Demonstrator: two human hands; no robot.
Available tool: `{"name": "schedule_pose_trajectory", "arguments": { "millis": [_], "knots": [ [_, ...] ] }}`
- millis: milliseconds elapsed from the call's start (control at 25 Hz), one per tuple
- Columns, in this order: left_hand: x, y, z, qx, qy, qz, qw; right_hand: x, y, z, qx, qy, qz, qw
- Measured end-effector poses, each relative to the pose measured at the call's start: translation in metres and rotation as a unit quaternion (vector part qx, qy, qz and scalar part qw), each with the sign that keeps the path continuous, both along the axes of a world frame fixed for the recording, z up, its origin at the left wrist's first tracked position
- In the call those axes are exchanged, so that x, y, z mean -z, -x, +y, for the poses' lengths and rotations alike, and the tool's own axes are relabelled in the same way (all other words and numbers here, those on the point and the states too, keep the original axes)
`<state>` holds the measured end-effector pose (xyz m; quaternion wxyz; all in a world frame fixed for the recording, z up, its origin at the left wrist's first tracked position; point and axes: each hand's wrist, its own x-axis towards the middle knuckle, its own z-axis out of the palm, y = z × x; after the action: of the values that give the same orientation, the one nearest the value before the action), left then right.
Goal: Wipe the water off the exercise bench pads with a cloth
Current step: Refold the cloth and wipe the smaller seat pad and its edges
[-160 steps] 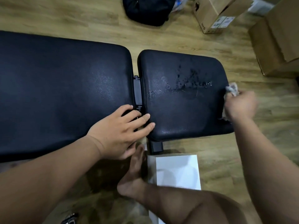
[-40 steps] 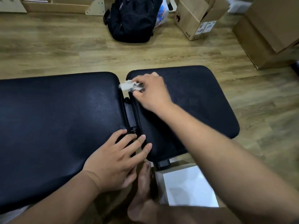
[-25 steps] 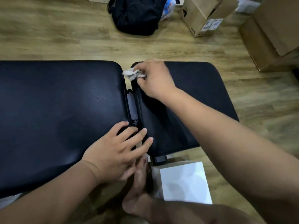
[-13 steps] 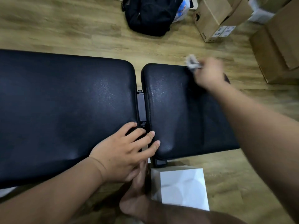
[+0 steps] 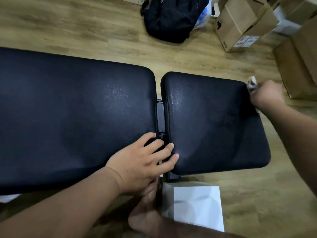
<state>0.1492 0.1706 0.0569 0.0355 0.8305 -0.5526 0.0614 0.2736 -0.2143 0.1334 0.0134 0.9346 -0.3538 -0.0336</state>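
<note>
Head view: right hand (image 5: 267, 96) clutches cloth (image 5: 252, 84) at the pad (image 5: 214, 121) corner, left hand (image 5: 145, 162) lies flat; glistening by the gap (image 5: 160, 115) may get missed.

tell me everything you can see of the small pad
The small pad is black and leather-like, with rounded corners and a seam by its inner edge, faintly speckled there. It lies flat, a gap with a black hinge parting it from the long pad. Fingers of the left hand rest on its near inner corner; the right hand holds the cloth at its far outer corner.
</note>
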Motion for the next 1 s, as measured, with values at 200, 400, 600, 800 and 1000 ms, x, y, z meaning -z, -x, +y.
{"name": "schedule_pose_trajectory", "arguments": {
  "millis": [200,400,600,800,1000],
  "knots": [
    [0.0,0.001,0.0,0.002,0.003,-0.003,1.0,0.027,0.009,0.139,-0.115,-0.05,-0.161,0.979],
    [-0.002,-0.001,0.0,0.001,-0.016,0.011,1.0,0.041,0.036,0.209,-0.355,-0.121,-0.151,0.915],
    [0.001,0.001,0.001,-0.001,-0.004,0.013,1.0,0.022,0.04,0.027,0.026,-0.067,-0.152,0.986],
    [0.001,0.0,0.002,0.0,-0.001,0.018,1.0,0.024,0.042,0.084,0.041,-0.062,-0.184,0.98],
    [-0.003,-0.001,0.001,0.008,0.018,0.022,1.0,0.044,0.081,0.239,-0.276,-0.13,-0.187,0.934]
  ]
}}
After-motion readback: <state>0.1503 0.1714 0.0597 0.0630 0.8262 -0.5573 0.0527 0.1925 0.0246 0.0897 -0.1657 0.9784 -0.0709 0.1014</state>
